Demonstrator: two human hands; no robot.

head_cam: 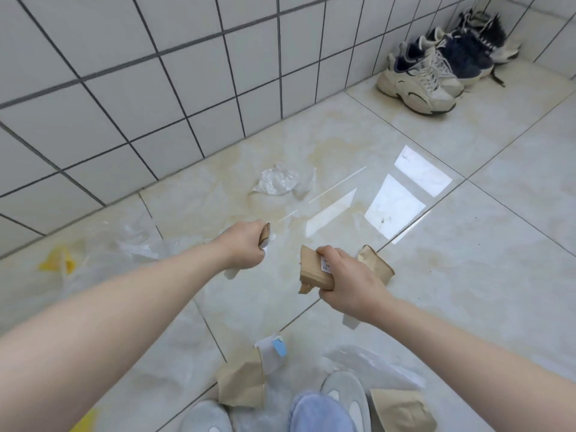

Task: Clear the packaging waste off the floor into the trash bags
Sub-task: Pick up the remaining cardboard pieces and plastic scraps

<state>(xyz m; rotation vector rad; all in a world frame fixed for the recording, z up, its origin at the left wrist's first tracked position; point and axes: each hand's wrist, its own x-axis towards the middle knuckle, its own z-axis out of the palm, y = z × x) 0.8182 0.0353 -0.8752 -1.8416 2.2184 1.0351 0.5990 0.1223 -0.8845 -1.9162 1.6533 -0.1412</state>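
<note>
Left hand: grip curled tight around a small brown paper scrap.
Right hand: grip clamped on a crushed brown paper cup, above the floor.

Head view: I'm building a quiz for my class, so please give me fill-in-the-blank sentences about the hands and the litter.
1. The right hand grips a crushed brown paper ____.
2. The crumpled clear plastic lies on the floor near the tiled ____.
3. The sneakers stand in the ____ of the room.
4. The left hand holds a scrap of ____ paper.

Missing words: cup; wall; corner; brown
</note>
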